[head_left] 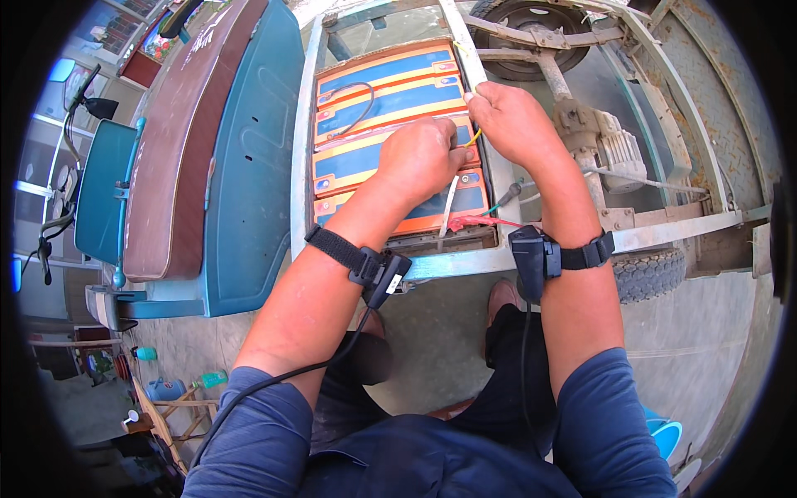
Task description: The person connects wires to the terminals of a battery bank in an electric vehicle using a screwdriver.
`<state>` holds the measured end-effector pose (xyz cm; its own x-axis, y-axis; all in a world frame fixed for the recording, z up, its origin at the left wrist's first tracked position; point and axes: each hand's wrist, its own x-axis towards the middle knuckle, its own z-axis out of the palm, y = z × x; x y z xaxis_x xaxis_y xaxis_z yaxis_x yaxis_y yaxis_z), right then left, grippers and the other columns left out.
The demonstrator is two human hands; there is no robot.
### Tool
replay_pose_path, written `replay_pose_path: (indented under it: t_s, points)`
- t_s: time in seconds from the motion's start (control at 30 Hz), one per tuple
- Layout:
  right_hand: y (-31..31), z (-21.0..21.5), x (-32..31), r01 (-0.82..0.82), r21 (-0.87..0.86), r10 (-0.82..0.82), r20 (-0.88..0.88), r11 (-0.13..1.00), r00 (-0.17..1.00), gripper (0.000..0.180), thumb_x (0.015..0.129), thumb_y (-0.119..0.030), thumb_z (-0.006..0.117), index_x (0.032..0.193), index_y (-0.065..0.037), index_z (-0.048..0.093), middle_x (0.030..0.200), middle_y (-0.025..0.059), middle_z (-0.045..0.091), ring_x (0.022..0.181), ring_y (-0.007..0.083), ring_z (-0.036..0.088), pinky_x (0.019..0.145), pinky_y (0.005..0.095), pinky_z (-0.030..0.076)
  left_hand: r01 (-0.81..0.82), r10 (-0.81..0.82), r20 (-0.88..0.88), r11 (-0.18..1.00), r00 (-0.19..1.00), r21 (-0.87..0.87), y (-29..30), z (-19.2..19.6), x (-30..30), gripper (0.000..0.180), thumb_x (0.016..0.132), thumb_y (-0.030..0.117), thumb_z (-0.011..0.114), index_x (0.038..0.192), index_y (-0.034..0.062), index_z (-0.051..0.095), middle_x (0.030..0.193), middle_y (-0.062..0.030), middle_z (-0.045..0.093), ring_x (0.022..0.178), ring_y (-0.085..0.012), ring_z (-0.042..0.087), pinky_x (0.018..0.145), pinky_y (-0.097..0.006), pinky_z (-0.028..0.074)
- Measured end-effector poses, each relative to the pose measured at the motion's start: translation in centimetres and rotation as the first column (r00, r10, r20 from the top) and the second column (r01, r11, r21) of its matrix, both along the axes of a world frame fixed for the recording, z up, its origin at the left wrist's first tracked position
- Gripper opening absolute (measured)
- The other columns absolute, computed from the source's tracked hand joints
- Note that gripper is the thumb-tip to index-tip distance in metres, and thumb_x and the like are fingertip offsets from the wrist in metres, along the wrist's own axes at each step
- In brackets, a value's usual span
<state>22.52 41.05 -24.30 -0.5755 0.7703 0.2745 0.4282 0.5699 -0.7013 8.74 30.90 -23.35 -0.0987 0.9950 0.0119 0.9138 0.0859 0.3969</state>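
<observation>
Several orange batteries with blue tops lie side by side in a metal frame. Over them, my left hand is closed, with its thumb and finger pinched at a short yellow wire. My right hand is closed too, its fingertips at the frame's right bar by the upper end of that wire; what they grip is hidden. A white strip hangs below my left hand. Near the batteries' lower right corner are a red wire and a green wire with a grey connector. A dark looped cable rests on the upper batteries.
A brown seat with a blue metal body stands to the left. To the right are an axle with a ribbed motor housing and a wheel. A tyre shows below the frame. Bottles stand at lower left.
</observation>
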Motion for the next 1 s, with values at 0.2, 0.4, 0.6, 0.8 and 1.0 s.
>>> replay_pose_path:
  t_s: [0.2,0.4,0.6,0.8,1.0]
  points:
    - [0.1,0.1,-0.1,-0.007,0.013,0.007,0.016,1.000,1.000,0.036,0.097,-0.032,0.051,0.091,0.002,0.062,0.090,0.0272,0.064,0.086,0.0477,0.059,0.076,0.0502,0.048,0.036,-0.033,-0.021,0.989,0.999,0.143,0.1,-1.7,-0.5,0.022,0.084,0.024,0.073,0.086,0.0026,0.070,0.088,-0.0176,0.069,0.084,-0.0378,0.067,0.076,-0.048,0.053]
    - [0.2,-0.1,-0.1,-0.012,0.013,0.012,-0.003,1.000,1.000,0.035,0.097,-0.031,0.051,0.091,0.002,0.062,0.089,0.0269,0.064,0.085,0.0472,0.059,0.076,0.0496,0.048,0.007,-0.003,-0.058,0.998,0.998,0.067,0.4,-1.3,-0.2,0.021,0.084,0.023,0.073,0.087,0.0023,0.069,0.091,-0.0176,0.070,0.088,-0.0376,0.067,0.078,-0.048,0.053]
    - [0.0,0.1,-0.2,-0.001,-0.011,0.001,0.017,1.000,1.000,0.034,0.097,-0.031,0.052,0.091,0.001,0.063,0.088,0.0254,0.065,0.084,0.0456,0.060,0.076,0.0496,0.049,0.000,0.003,-0.055,0.999,0.999,0.050,0.1,-0.7,-0.1,0.022,0.083,0.024,0.074,0.086,0.0028,0.069,0.092,-0.0177,0.070,0.087,-0.0380,0.067,0.078,-0.047,0.053]
    - [-0.2,0.4,-0.3,-0.004,-0.031,0.005,0.028,1.000,1.000,0.034,0.096,-0.031,0.052,0.092,0.000,0.064,0.091,0.0255,0.066,0.087,0.0459,0.061,0.078,0.0515,0.049,0.022,-0.016,-0.040,0.988,0.999,0.154,0.2,-1.6,-0.2,0.022,0.084,0.025,0.073,0.083,0.0033,0.069,0.088,-0.0176,0.069,0.085,-0.0385,0.067,0.076,-0.048,0.053]
    - [0.0,0.4,0.0,-0.004,-0.022,0.006,0.053,1.000,0.999,0.035,0.096,-0.031,0.050,0.092,0.000,0.066,0.094,0.0259,0.067,0.091,0.0463,0.062,0.080,0.0537,0.049,-0.015,0.019,-0.065,0.998,0.998,0.059,0.2,-1.0,0.1,0.022,0.085,0.025,0.072,0.083,0.0029,0.068,0.088,-0.0177,0.069,0.085,-0.0385,0.066,0.077,-0.049,0.052]
